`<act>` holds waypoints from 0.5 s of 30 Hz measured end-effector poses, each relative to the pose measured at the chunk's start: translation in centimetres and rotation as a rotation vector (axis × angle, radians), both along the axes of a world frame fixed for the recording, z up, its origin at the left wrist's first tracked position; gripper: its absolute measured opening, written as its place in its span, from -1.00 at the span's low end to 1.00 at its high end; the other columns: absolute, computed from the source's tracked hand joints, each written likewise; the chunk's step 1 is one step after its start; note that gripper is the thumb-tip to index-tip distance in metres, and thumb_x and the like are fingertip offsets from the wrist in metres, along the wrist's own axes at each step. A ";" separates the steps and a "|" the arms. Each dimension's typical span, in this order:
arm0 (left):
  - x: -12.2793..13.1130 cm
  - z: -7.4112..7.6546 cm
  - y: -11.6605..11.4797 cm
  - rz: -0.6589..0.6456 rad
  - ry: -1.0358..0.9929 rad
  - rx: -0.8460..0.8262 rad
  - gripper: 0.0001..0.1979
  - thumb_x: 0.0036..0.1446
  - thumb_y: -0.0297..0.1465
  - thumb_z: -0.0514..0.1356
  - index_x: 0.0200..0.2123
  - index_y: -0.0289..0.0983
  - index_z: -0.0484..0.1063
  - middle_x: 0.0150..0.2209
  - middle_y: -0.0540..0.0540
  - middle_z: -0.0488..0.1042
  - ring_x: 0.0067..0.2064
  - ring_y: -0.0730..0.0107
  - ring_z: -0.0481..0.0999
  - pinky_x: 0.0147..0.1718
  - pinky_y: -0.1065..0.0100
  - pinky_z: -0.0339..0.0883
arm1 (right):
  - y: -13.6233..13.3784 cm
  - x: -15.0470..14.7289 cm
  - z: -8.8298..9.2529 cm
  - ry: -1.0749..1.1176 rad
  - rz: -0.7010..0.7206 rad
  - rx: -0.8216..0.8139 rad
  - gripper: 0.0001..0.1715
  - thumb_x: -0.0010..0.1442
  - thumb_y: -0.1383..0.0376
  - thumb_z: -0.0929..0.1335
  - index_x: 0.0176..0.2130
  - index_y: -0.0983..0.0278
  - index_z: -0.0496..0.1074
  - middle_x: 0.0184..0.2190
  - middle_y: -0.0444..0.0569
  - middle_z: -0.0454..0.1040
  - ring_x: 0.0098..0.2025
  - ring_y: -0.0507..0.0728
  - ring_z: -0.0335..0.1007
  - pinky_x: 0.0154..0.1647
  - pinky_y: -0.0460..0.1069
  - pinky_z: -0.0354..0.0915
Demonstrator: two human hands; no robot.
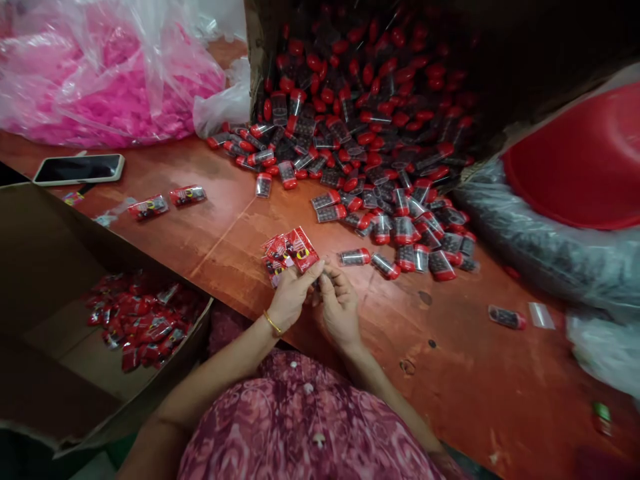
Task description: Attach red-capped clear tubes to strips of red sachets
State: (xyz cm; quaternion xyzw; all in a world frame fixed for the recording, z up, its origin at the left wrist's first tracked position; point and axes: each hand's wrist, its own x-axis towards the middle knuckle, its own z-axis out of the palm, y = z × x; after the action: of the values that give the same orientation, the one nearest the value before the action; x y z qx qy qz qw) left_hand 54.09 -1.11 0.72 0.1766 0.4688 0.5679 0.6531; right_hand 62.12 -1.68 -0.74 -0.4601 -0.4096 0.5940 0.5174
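Note:
My left hand (289, 300), with a yellow bangle at the wrist, is closed on several red printed cards (300, 250) that fan out beyond its fingers. Close beside it, my right hand (341, 312) has its fingers pinched together. A small dark thing shows between the two hands, mostly hidden by the fingers. Clear containers with red caps and dark contents lie just past my hands, the closest being a single container (354, 257). Two finished-looking red packs, one a printed pack (188, 195), rest farther left on the table.
A large cardboard box (256, 60) spills many red-capped containers onto the red-brown table (235, 233). An open carton (55, 340) at lower left holds red packs. A phone (79, 169), a bag of pink pieces (110, 87) and a red basin (580, 163) stand around.

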 end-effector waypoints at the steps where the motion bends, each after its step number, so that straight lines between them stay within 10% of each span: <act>1: 0.0 0.0 -0.1 0.017 -0.018 0.010 -0.56 -0.23 -0.07 0.34 -0.42 -0.33 0.46 -0.71 0.11 0.28 -0.74 0.64 0.17 -0.79 0.53 0.05 | 0.1 0.1 0.1 -0.013 0.012 0.007 -0.71 0.07 0.11 0.37 -0.25 0.24 0.39 -0.48 -0.18 0.41 -0.61 -0.08 0.23 -0.62 -0.14 0.22; 10: -1.1 -0.4 0.6 0.214 0.038 0.067 -0.64 -0.20 -0.14 0.35 -0.54 -0.34 0.44 -0.57 0.01 0.43 -0.54 0.59 0.35 -0.53 0.52 0.25 | 1.1 1.2 0.1 0.057 0.254 -0.067 -0.61 0.01 0.08 0.41 -0.19 0.22 0.37 -0.50 -0.19 0.47 -0.55 -0.03 0.38 -0.44 -0.09 0.34; 15: -1.1 -0.5 0.5 0.162 0.034 0.071 -0.65 -0.20 -0.15 0.35 -0.50 -0.35 0.48 -0.51 -0.01 0.48 -0.46 0.56 0.38 -0.42 0.49 0.27 | 0.9 1.3 -0.3 -0.043 0.158 -0.032 -0.66 -0.01 0.13 0.43 -0.25 0.23 0.37 -0.51 -0.18 0.50 -0.56 -0.01 0.41 -0.46 -0.08 0.34</act>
State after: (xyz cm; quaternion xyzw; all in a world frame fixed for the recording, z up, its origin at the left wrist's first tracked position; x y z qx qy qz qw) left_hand 53.03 -0.65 0.22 0.1705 0.4721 0.6321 0.5904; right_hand 63.42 -0.76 -1.07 -0.4473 -0.4461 0.6295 0.4524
